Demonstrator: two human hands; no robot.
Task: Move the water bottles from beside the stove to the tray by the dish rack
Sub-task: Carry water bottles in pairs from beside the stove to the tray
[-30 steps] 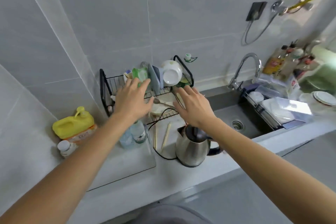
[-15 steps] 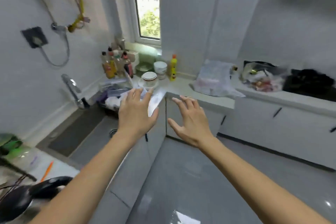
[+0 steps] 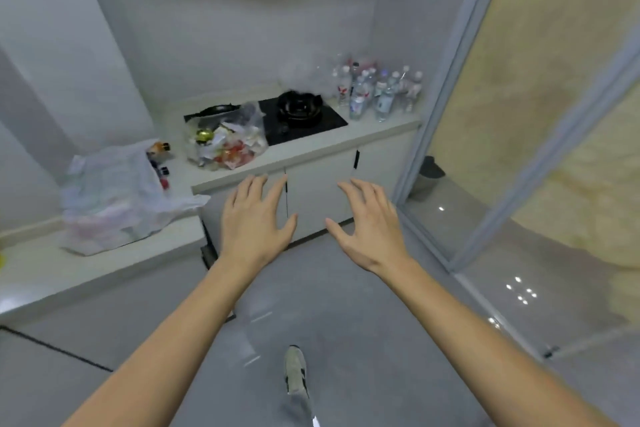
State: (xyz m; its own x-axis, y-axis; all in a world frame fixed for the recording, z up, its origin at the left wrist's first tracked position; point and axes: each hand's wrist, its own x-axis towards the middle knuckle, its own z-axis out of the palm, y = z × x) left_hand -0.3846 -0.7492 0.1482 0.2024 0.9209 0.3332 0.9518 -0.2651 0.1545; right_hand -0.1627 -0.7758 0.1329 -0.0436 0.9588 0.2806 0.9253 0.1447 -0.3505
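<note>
Both the left hand (image 3: 254, 224) and the right hand (image 3: 369, 227) are spread, palms down, holding nothing, well short of the pale tabletop (image 3: 377, 130). The clear plastic water bottles with white caps (image 3: 377, 90) stand tightly clustered at its far right end, just beside the black glass stove (image 3: 304, 121) carrying a black pan (image 3: 299, 107).

Risks, as judged:
- Reaching into the packed cluster could topple neighbouring bottles.
- A sweeping forearm could strike the pan.
- The glossy grey floor (image 3: 346, 288) may be slippery.
</note>
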